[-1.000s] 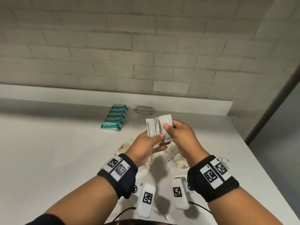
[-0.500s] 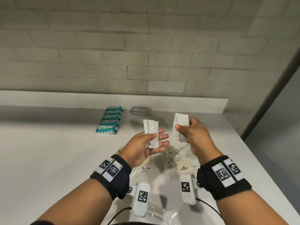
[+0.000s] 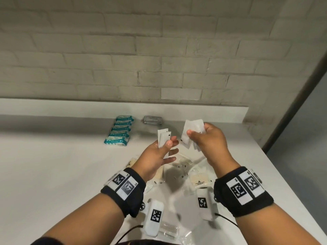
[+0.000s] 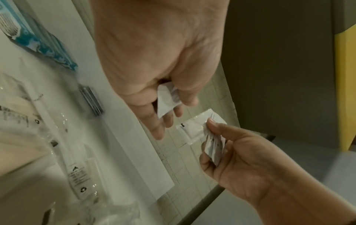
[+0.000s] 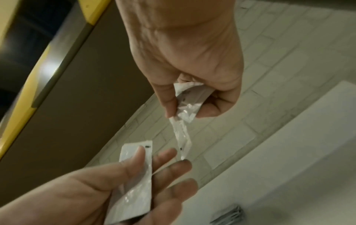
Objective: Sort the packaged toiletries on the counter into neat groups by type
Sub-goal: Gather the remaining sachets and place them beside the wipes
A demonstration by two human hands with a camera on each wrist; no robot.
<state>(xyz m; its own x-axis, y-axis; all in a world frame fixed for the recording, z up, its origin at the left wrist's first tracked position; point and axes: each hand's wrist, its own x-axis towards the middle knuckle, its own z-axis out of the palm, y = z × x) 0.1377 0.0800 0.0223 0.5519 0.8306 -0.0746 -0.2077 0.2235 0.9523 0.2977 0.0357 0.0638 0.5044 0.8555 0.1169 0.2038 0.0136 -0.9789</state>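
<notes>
Sachets (image 3: 192, 133) pinched between fingers (image 3: 190, 132)

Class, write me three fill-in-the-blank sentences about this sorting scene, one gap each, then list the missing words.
1. The left hand and the right hand both hold white ____.
2. The teal packs lie in a neat ____ on the counter.
3. The grey packets lie to the ____ of the teal packs.

Missing words: sachets; row; right

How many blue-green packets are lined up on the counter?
6, as far as I can tell. The teal packets lie overlapping in one row at the back of the counter, left of the grey packets. More could be hidden.
</notes>
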